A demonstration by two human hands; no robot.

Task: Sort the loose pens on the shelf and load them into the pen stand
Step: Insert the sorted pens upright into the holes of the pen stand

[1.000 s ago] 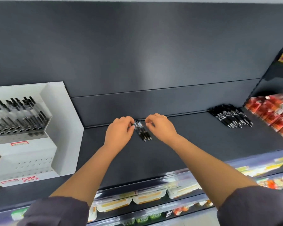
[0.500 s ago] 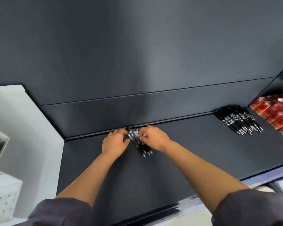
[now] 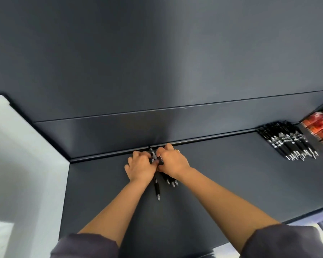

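At frame centre the left hand (image 3: 140,167) and right hand (image 3: 173,162) press together, apparently both gripping a bundle of pens (image 3: 157,189) on the shelf (image 3: 231,179); a pen pile (image 3: 287,144) lies at right.

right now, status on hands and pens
Left hand and right hand both grip pen bundle at shelf back. Stray pen juts out front. Loose pile far right. Nothing blocking.
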